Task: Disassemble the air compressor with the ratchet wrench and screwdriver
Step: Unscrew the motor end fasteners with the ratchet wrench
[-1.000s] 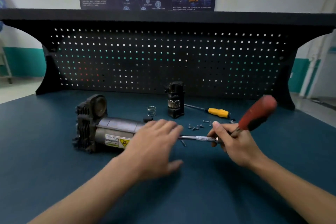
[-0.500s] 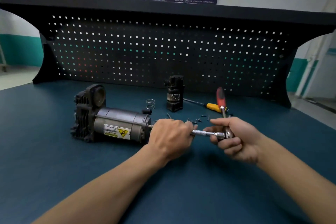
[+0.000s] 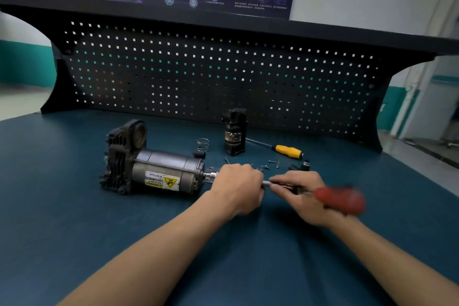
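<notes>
Looking heavy and rigid, the air compressor [image 3: 154,169] should sit firm. Left hand [image 3: 237,182] and right hand [image 3: 301,194] each grip the ratchet wrench [image 3: 340,200] along its steel shaft.

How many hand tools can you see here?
2. The yellow-handled screwdriver lies at the back, right of the black part. The red-handled ratchet wrench is held by the right hand, its shaft gripped by the left hand. Others may be hidden.

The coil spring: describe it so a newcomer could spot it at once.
Start at the air compressor lying on the blue bench. Just behind its right end, left of the upright black part, stands a wire coil spring. Unlike the dark screws nearby, it is an open silvery coil.
</notes>
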